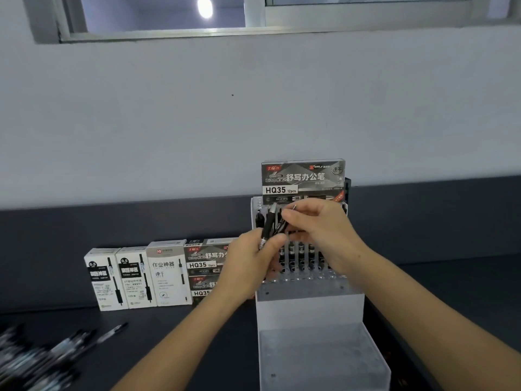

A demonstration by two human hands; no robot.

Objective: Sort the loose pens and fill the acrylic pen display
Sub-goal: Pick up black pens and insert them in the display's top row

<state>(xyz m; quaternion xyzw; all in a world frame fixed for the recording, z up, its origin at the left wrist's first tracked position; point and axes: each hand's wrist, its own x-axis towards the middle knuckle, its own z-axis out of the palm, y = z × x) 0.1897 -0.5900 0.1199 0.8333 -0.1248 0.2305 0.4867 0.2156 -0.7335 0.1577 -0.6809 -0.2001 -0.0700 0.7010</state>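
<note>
Above the display (310,294), the left hand (248,266) grips a pen (267,227); the right hand (318,230) pinches another, probably about to slot it.

Black pens (270,224), white boxes (135,277), dark counter (169,334).

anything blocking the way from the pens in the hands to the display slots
Nothing visible does. The left hand grips a bunch of pens right in front of the acrylic display, and the right hand is pinching one of them. The slot openings behind the hands are hidden.
</note>
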